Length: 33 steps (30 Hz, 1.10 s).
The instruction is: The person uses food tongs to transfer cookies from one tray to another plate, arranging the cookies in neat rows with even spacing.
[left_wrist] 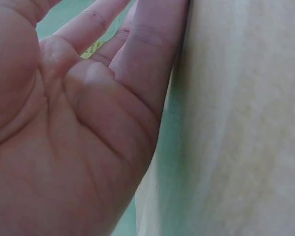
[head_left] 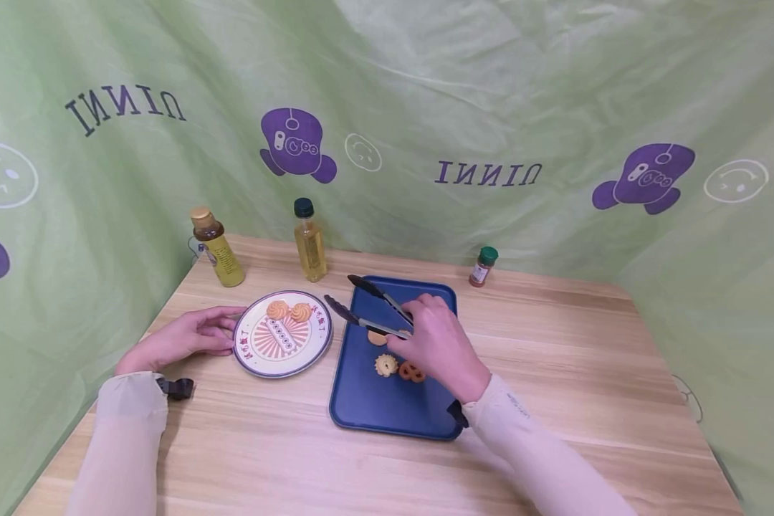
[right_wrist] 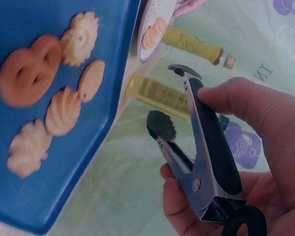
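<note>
Hanging in loose folds around the workspace, a green curtain [head_left: 426, 86] is closing off all of the room that shows, carrying purple figures, white smiling faces and lettering. Below it, a table [head_left: 587, 358] with a pale wood grain is bearing everything else. A blue rectangular tray [head_left: 361, 401] is lying near its middle, and just beside it, on the person's left, a round printed plate [head_left: 303, 351] is resting. The right hand [head_left: 437, 337] is reaching over the tray, its fingers wrapping round the tongs [right_wrist: 214, 142], whose two arms are standing apart with nothing between the tips. The left hand [head_left: 183, 337] is touching the plate's left rim, its fingers lying extended rather than curling. Behind the plate, an amber bottle [head_left: 221, 251] and a clear bottle [head_left: 310, 247] are standing; a small jar [head_left: 482, 269] is standing past the tray's far right corner. Smallest of all, the cookies are suggesting work partway along: two swirled cookies [head_left: 277, 309] are already sitting side by side on the plate, while five are remaining on the tray: a pretzel [right_wrist: 27, 73], a notched cookie [right_wrist: 78, 42], a ridged cookie [right_wrist: 63, 111], a shell-like cookie [right_wrist: 29, 149] and a smooth cookie [right_wrist: 92, 81].
</note>
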{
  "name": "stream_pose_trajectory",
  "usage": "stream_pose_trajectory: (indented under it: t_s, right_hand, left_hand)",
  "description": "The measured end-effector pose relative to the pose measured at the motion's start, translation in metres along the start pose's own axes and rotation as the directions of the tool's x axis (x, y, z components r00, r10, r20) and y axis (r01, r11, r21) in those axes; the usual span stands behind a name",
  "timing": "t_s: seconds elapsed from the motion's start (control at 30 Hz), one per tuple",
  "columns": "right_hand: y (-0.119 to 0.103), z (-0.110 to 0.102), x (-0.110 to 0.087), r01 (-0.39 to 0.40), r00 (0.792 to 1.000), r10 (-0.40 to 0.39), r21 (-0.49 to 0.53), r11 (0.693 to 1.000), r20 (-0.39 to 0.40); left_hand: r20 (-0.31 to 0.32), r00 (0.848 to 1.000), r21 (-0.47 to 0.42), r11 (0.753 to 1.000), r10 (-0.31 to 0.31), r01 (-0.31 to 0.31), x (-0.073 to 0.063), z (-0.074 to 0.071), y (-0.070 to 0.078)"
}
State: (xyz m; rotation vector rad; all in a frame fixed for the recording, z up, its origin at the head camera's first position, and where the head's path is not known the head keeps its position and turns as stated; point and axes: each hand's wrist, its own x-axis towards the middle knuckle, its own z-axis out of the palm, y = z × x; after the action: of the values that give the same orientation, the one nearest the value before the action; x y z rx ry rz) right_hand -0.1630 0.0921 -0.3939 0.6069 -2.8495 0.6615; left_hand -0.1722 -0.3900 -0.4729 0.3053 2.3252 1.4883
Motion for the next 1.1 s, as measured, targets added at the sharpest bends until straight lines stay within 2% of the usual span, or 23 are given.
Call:
stream_pose_trajectory:
  t_s: [0.37, 0.67, 0.87, 1.1]
  right_hand:
    - [0.025, -0.016, -0.025, 0.012, 0.997, -0.006, -0.077, 0.997, 0.076]
    - [0.033, -0.018, -0.047, 0.043, 0.997, -0.034, -0.155, 0.987, 0.063]
    - [0.033, -0.018, -0.053, 0.072, 0.997, -0.067, -0.188, 0.979, 0.036]
    - [0.031, -0.019, -0.053, 0.108, 0.994, -0.104, -0.202, 0.974, 0.031]
  left_hand:
    - [-0.021, 1.000, 0.022, 1.000, 0.000, 0.001, -0.003, -0.001, 0.002]
    - [-0.014, 1.000, 0.061, 0.998, 0.001, 0.000, -0.002, 0.000, 0.000]
    - [-0.016, 1.000, 0.049, 0.999, -0.023, 0.024, -0.002, 0.001, 0.000]
    - [-0.016, 1.000, 0.052, 0.999, -0.012, 0.013, -0.003, 0.001, 0.002]
